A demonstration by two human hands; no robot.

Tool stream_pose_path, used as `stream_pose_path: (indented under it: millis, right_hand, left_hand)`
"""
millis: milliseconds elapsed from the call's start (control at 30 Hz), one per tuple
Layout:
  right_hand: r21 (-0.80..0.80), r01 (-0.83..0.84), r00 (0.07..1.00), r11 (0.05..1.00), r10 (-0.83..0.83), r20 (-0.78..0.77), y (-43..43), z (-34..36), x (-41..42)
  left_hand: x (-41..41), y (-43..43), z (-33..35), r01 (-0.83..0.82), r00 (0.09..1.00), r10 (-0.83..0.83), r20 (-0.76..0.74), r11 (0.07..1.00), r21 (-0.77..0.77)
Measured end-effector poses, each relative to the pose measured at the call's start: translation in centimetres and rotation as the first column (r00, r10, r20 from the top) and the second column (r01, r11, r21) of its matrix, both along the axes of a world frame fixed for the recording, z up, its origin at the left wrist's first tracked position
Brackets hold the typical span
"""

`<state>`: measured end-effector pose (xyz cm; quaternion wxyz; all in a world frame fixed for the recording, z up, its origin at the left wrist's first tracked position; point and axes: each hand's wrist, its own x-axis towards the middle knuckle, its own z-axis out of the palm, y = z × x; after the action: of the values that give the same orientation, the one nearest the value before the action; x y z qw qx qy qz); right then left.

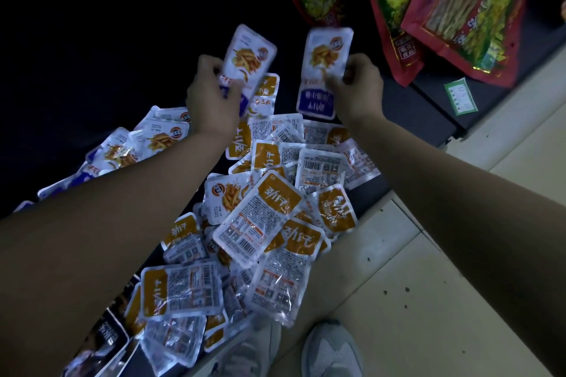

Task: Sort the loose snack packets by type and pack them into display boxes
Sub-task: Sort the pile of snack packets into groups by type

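Two hands raised: left hand [211,95] grips stack of white-blue foil snack packets [249,55], right hand [358,89] pinches one matching packet [324,67]. Risk: slick stack fans, drops into orange-white packet heap [275,208] overhanging dark shelf [413,107] edge; display box unseen.

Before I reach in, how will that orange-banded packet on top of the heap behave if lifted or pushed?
Probably light and semi-flexible: the similar packet pinched by the right hand stands up without drooping. The orange-banded packet has glossy, glinting film, so it may slide easily when pushed.
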<state>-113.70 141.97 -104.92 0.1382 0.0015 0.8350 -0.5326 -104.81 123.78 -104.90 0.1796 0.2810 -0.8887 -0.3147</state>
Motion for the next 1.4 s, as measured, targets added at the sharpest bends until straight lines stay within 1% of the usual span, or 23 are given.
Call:
stream_pose_path:
  millis: [67,100,167,267,333,400,433,467,533,600,700,767,833,900,967,1033,1067,1100,1200,1267,1333,1367,1400]
  right_hand:
    - [-0.091,0.062,0.994,0.994,-0.07,-0.087,-0.4,0.9,-0.2]
    - [-0.176,0.089,0.989,0.98,-0.107,-0.098,-0.7,1.5,-0.2]
    - [-0.322,0.097,0.991,0.942,-0.121,-0.054,-1.1,2.5,0.3]
    - [-0.357,-0.013,0.992,0.934,0.057,0.111,-2.0,4.0,2.2]
    - [-0.361,-0.124,0.947,0.924,0.219,0.235,-2.6,4.9,4.4]
    - [-0.309,-0.206,0.916,0.929,0.294,0.273,-2.9,5.3,6.5]
    - [-0.275,-0.228,0.914,0.934,0.303,0.271,-2.9,5.5,7.6]
    - [-0.254,-0.236,0.911,0.938,0.304,0.278,-3.1,5.7,8.6]
    - [-0.233,-0.227,0.901,0.946,0.295,0.319,-3.5,6.1,10.4]
    - [-0.222,-0.222,0.879,0.949,0.293,0.375,-4.1,6.5,12.0]
    - [-0.207,-0.255,0.848,0.945,0.321,0.421,-4.8,7.0,13.3]
    - [-0.13,-0.335,0.849,0.933,0.359,0.388,-5.2,6.9,13.7]
    - [-0.009,-0.474,0.831,0.88,0.45,0.327,-5.5,6.6,14.4]
    - [0.165,-0.634,0.766,0.755,0.586,0.263,-5.7,5.9,15.3]
    - [0.362,-0.739,0.665,0.569,0.703,0.253,-5.8,4.9,16.0]
    - [0.567,-0.748,0.554,0.344,0.795,0.249,-5.8,4.3,16.6]
    - [0.62,-0.732,0.523,0.284,0.817,0.243,-5.6,4.1,16.8]
    - [0.641,-0.722,0.51,0.261,0.826,0.239,-5.5,4.1,16.8]
    - [0.618,-0.722,0.509,0.31,0.843,0.172,-5.1,3.9,16.4]
    - [0.582,-0.707,0.541,0.402,0.837,0.079,-4.9,3.8,15.9]
    - [0.544,-0.654,0.61,0.525,0.792,-0.031,-4.7,3.7,15.1]
    - [0.549,-0.624,0.628,0.556,0.775,-0.071,-4.7,3.5,14.6]
    - [0.573,-0.599,0.63,0.559,0.771,-0.094,-4.7,3.3,14.1]
  left_hand:
    - [0.3,-0.2,1.2,-0.04,0.994,0.048,-0.094,0.995,0.088]
    - [0.5,-0.3,1.6,-0.051,0.991,0.068,-0.118,0.989,0.137]
    - [1.0,-0.3,2.3,-0.069,0.989,0.101,-0.108,0.961,0.269]
    - [2.8,0.2,2.9,-0.104,0.993,0.114,0.009,0.868,0.485]
    - [4.4,0.7,3.5,-0.156,0.987,0.144,0.07,0.772,0.616]
    - [6.3,1.4,5.0,-0.229,0.969,0.211,0.128,0.576,0.784]
    - [7.3,1.8,5.7,-0.222,0.971,0.192,0.143,0.5,0.837]
    - [8.2,2.1,6.3,-0.193,0.981,0.123,0.151,0.493,0.848]
    - [9.9,2.6,7.2,-0.152,0.978,-0.029,0.206,0.575,0.804]
    - [11.4,2.4,7.8,-0.178,0.961,-0.052,0.272,0.636,0.75]
    - [13.4,0.8,8.0,-0.261,0.951,0.04,0.306,0.632,0.73]
    - [14.8,-1.0,7.8,-0.33,0.937,0.131,0.324,0.639,0.695]
    - [16.0,-2.9,7.0,-0.401,0.91,0.215,0.354,0.669,0.626]
    - [17.1,-4.7,5.9,-0.465,0.877,0.307,0.37,0.737,0.491]
    - [18.0,-5.7,5.4,-0.446,0.874,0.319,0.367,0.826,0.345]
    - [18.8,-6.6,4.8,-0.364,0.898,0.273,0.346,0.902,0.232]
    - [19.0,-6.8,4.6,-0.311,0.903,0.224,0.367,0.93,0.197]
    - [19.2,-7.1,4.0,-0.261,0.899,0.186,0.397,0.955,0.144]
    - [19.0,-7.5,2.1,-0.181,0.82,0.157,0.55,0.983,-0.011]
    - [18.7,-6.7,1.7,-0.108,0.792,0.181,0.583,0.981,-0.158]
    - [18.5,-5.5,1.9,-0.01,0.833,0.189,0.52,0.945,-0.327]
    - [18.4,-5.0,2.1,0.06,0.861,0.133,0.492,0.932,-0.357]
    - [18.2,-4.4,2.6,0.152,0.875,0.044,0.482,0.921,-0.359]
